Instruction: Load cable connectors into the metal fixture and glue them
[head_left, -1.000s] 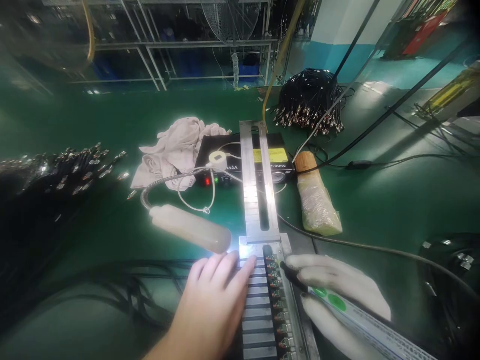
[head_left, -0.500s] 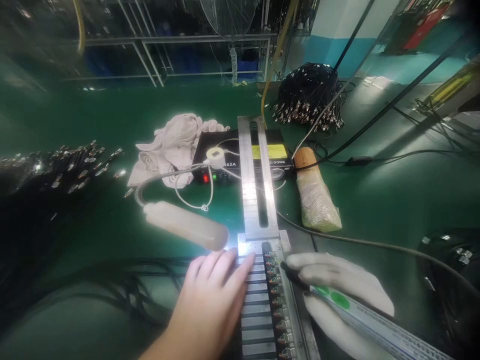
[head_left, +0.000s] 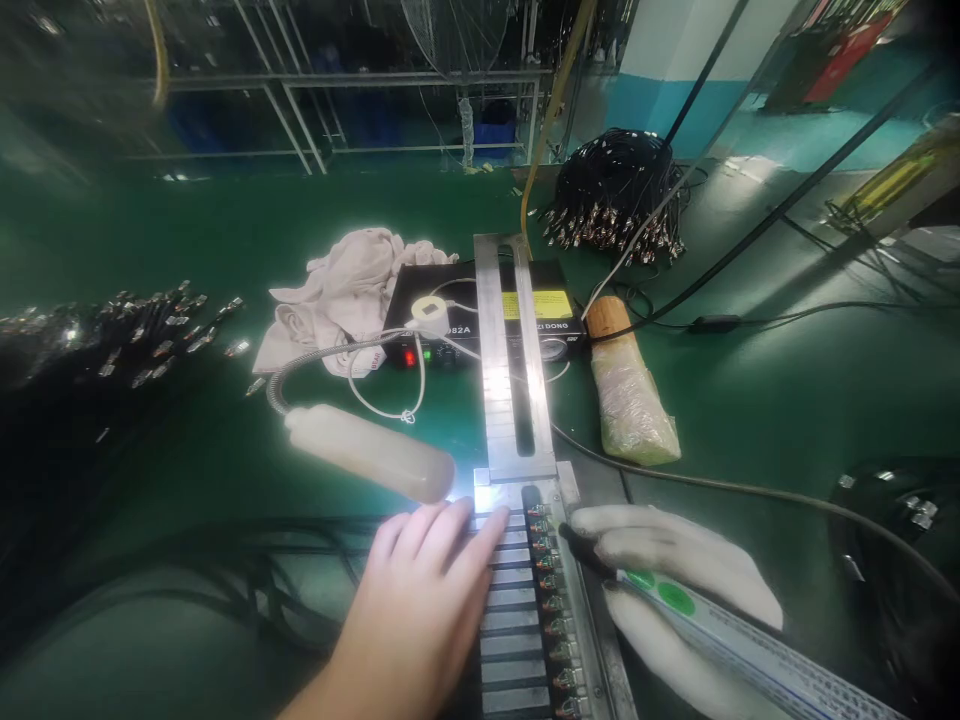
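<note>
My left hand (head_left: 420, 590) is bare, its fingers stretched out and touching the near upper-left end of a slotted metal fixture (head_left: 516, 648). Small connectors (head_left: 556, 604) with fine coloured wires sit in a row along the fixture's right side. In a white glove, my right hand (head_left: 682, 570) grips a long, white, labelled tube (head_left: 757, 640) with green dots and a dark tip. That tip reaches the fixture's right edge, close to the upper connectors; whether it touches one I cannot tell. Just beyond my left fingertips lies a pale cylindrical lamp (head_left: 371, 450), lighting the fixture's end.
Behind the fixture stand a black control box (head_left: 420, 285) and a slotted metal plate (head_left: 499, 400). Crumpled white cloth (head_left: 330, 290) lies left of the box, a plastic-wrapped wooden handle (head_left: 634, 395) right. Black cable bundles (head_left: 615, 185) rest on the green surface; a cable (head_left: 720, 487) crosses at right.
</note>
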